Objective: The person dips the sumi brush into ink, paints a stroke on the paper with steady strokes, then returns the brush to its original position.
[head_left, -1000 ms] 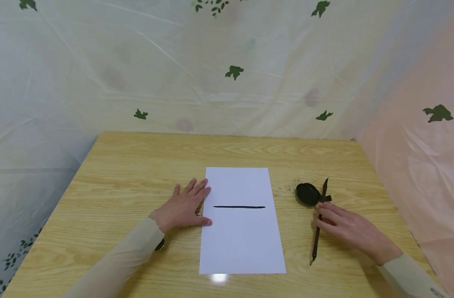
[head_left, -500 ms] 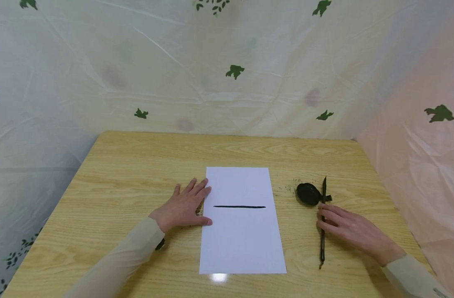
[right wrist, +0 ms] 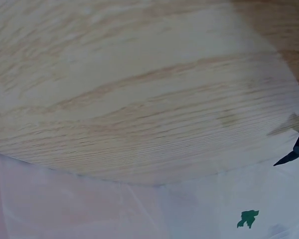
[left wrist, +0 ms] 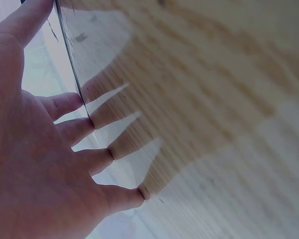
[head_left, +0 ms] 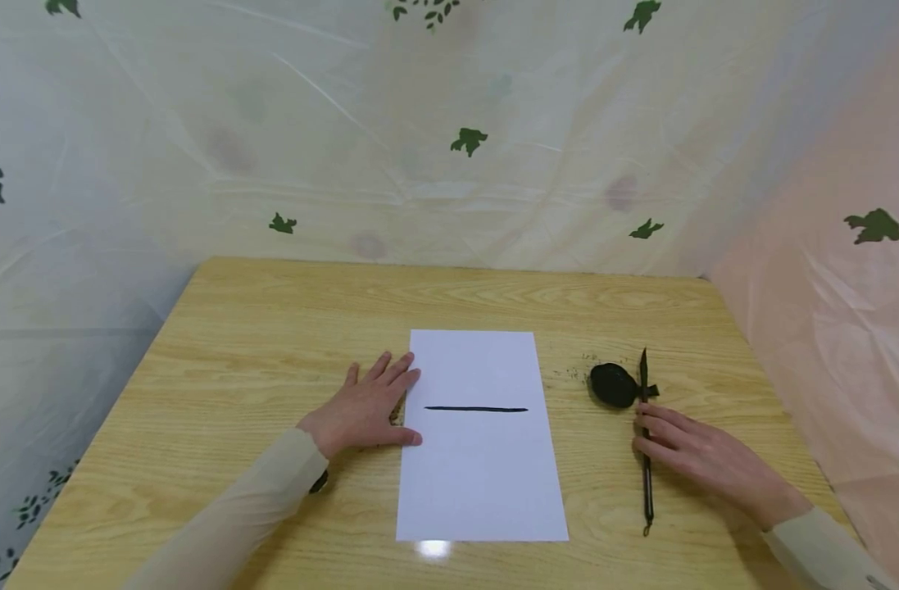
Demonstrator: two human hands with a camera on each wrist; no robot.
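Observation:
My left hand (head_left: 364,410) lies with fingers spread over the left edge of a white sheet of paper (head_left: 482,483), which bears one black horizontal brush stroke (head_left: 475,409). The left wrist view shows the same spread fingers (left wrist: 124,199) touching the wood. To the right of the sheet, my right hand (head_left: 696,455) pinches a dark ink brush (head_left: 647,487) by its handle. Its pointed tip faces away from me, and a loop hangs at the near end. The brush overlaps the short tab of a round black ink dish (head_left: 613,385). In the right wrist view only the brush tip (right wrist: 293,153) shows.
The wooden table (head_left: 272,311) ends against a pale plastic curtain (head_left: 360,147) with green bird prints. Small dark specks (head_left: 578,373) lie left of the dish. A small dark object (head_left: 319,483) shows beside the left cuff.
The near end of the brush has swung to the right, so it now points almost straight away from me. My right hand has shifted slightly right; my left hand stays on the paper.

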